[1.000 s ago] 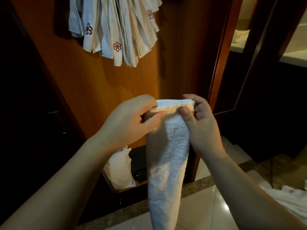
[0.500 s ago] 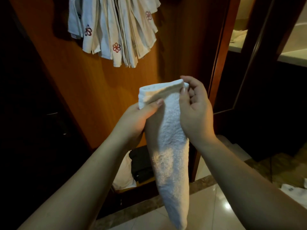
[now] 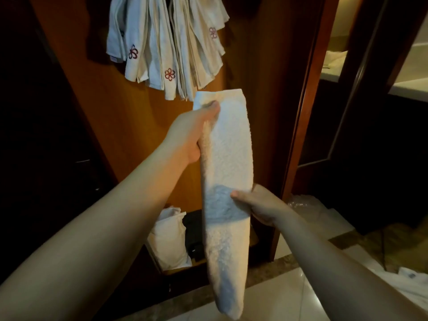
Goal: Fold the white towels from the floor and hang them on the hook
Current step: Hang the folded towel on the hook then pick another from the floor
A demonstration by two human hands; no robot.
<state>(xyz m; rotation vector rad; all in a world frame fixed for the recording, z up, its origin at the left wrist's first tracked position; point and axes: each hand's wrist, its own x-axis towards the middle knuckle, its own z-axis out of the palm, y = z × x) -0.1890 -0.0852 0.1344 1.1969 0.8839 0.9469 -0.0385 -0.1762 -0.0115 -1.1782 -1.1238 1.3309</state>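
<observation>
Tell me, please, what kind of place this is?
Probably a hotel room entry beside the bathroom. White towels with a red flower logo hang on a wooden wardrobe panel, the floor is polished tile, and a pale counter shows through the doorway.

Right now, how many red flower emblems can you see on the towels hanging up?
3: one at the left, one lower in the middle, one upper right. More may be hidden in the folds.
</observation>
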